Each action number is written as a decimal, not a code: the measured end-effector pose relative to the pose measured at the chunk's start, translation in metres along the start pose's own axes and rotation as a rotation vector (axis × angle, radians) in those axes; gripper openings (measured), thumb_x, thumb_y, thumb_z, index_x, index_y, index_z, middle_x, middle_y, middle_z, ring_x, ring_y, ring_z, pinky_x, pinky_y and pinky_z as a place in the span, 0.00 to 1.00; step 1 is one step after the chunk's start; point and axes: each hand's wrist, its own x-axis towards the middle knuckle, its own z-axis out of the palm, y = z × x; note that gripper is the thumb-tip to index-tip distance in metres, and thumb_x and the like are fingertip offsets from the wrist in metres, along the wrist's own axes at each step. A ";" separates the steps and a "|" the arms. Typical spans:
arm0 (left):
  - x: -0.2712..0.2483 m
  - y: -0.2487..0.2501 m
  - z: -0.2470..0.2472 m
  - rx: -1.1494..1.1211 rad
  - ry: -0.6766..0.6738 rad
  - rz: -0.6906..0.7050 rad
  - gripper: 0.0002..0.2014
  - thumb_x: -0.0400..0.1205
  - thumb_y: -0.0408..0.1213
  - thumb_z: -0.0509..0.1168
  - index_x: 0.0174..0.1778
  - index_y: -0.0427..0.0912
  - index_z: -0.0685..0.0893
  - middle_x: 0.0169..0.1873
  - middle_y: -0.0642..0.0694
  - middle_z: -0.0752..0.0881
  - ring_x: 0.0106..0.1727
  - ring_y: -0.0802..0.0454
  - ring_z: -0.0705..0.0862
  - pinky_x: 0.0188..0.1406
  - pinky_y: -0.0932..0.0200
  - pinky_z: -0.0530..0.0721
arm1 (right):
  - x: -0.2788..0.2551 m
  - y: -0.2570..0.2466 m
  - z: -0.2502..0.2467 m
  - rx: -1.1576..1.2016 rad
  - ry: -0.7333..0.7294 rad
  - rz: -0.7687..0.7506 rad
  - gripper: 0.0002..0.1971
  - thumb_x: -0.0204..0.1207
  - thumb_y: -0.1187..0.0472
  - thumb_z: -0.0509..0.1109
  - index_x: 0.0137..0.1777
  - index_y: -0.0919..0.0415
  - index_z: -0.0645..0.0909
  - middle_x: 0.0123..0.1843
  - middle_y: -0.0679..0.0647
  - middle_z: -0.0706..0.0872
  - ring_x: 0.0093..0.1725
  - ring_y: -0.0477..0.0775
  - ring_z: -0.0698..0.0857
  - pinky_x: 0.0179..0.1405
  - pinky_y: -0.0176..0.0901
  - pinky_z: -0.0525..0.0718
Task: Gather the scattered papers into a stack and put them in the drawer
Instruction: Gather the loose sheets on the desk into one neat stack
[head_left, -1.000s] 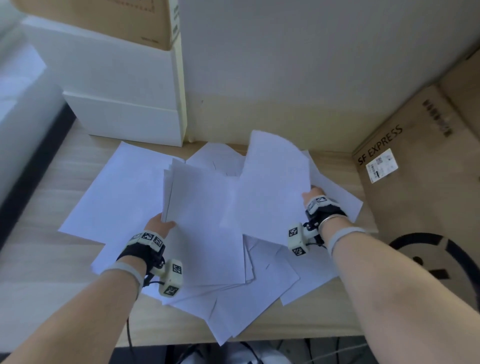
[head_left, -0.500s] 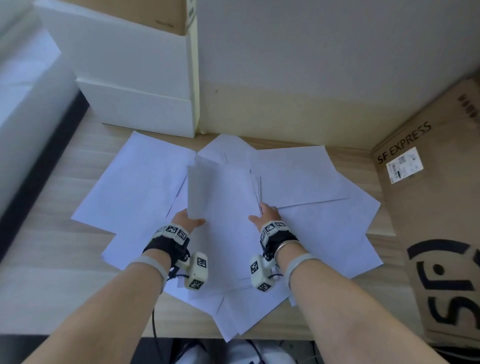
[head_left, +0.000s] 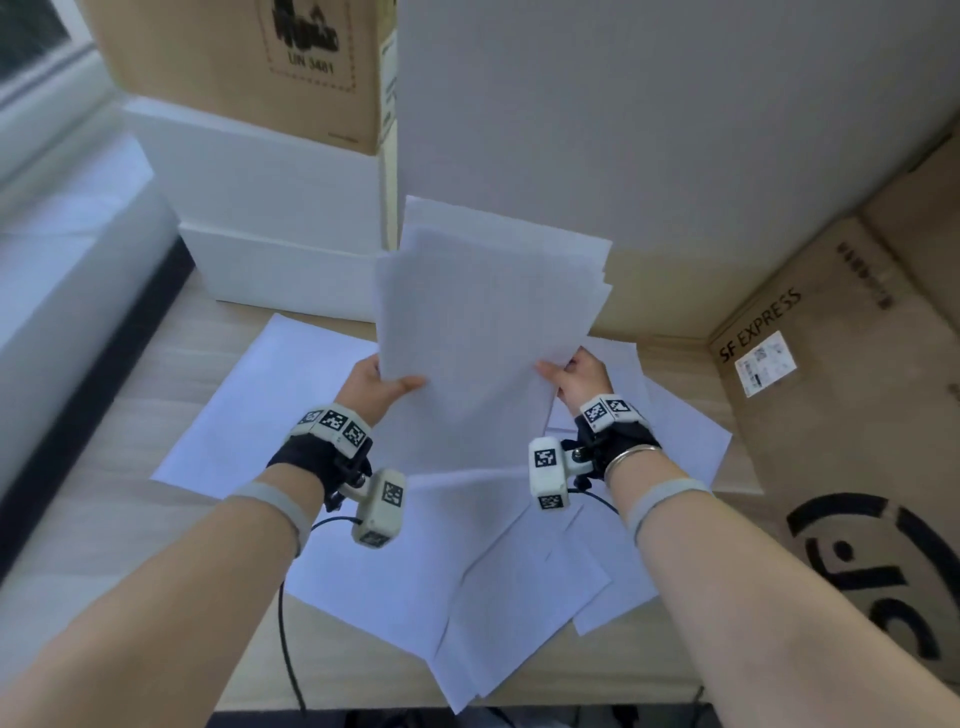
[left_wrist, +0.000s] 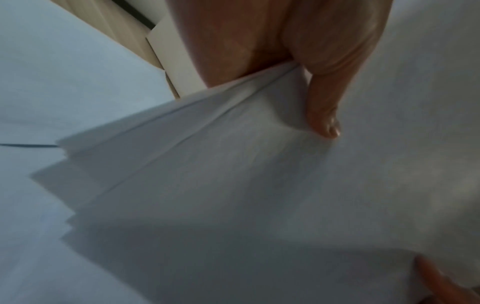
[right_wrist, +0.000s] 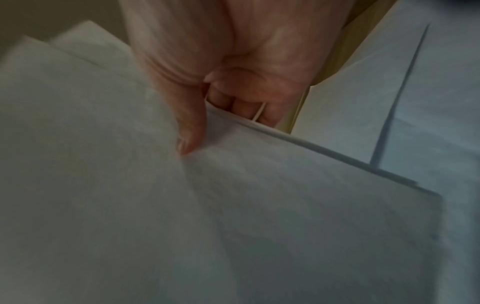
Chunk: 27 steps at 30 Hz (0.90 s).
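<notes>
A loose stack of white papers (head_left: 488, 312) is raised above the desk, its far edges fanned out. My left hand (head_left: 382, 384) pinches its near left edge, thumb on top (left_wrist: 324, 115). At the near right edge my right hand (head_left: 569, 376) pinches the same stack (right_wrist: 233, 205), thumb on top and fingers curled under. Several more white sheets (head_left: 467, 561) lie scattered and overlapping on the wooden desk (head_left: 104, 499) below. No drawer is in view.
A white box (head_left: 270, 218) with a cardboard box (head_left: 244, 62) on top stands at the back left. A large SF Express carton (head_left: 831, 415) fills the right side. The white wall (head_left: 649, 104) is directly behind. Some sheets overhang the desk's near edge.
The right hand brought its sheet over to the left hand's sheets, and both hands have lifted the joined stack up off the desk.
</notes>
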 end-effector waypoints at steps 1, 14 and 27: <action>0.000 0.003 -0.003 -0.008 0.005 0.020 0.20 0.76 0.30 0.71 0.63 0.29 0.80 0.54 0.39 0.84 0.54 0.46 0.83 0.55 0.54 0.79 | -0.004 -0.008 -0.001 0.016 0.001 -0.011 0.13 0.72 0.74 0.72 0.40 0.54 0.80 0.49 0.59 0.85 0.54 0.59 0.83 0.68 0.60 0.79; 0.003 -0.019 0.001 0.009 0.021 -0.029 0.22 0.73 0.30 0.74 0.62 0.32 0.80 0.52 0.40 0.83 0.53 0.46 0.79 0.54 0.55 0.75 | -0.032 0.008 0.028 -0.082 -0.068 0.094 0.22 0.67 0.68 0.79 0.62 0.69 0.81 0.56 0.57 0.85 0.53 0.49 0.80 0.56 0.40 0.77; 0.062 -0.032 0.025 0.238 0.096 -0.176 0.16 0.82 0.38 0.62 0.60 0.31 0.81 0.49 0.33 0.84 0.47 0.41 0.81 0.49 0.51 0.77 | 0.055 0.043 0.006 -0.459 -0.191 0.045 0.13 0.79 0.49 0.66 0.45 0.60 0.80 0.44 0.57 0.86 0.47 0.56 0.83 0.53 0.41 0.79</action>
